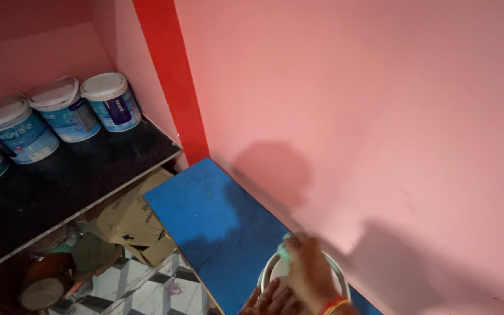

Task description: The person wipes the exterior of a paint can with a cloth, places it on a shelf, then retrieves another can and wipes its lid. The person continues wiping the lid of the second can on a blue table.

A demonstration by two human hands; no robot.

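Bowl: a round white bowl [336, 269] sits on the near end of a blue board [205, 216], close to the pink wall [351, 87], at the bottom edge of my view.
Right hand: my right hand [309, 274] lies over the top of the bowl, fingers curled around a small pale green cloth [284, 248] that shows just past my fingertips; an orange and red bangle [333, 305] is on that wrist.
Left hand: my left hand [269, 298] rests against the bowl's near rim, fingers pressed on it; whether they curl round the rim I cannot tell.
Shelf: to my left, a dark shelf [83, 175] carries three paint tubs [65, 111] with white lids and blue labels, standing side by side against the wall.
Under the shelf: cardboard boxes [135, 221] and clutter lie on a tiled floor [141, 289].
Light: dim and reddish, with shadows on the wall.
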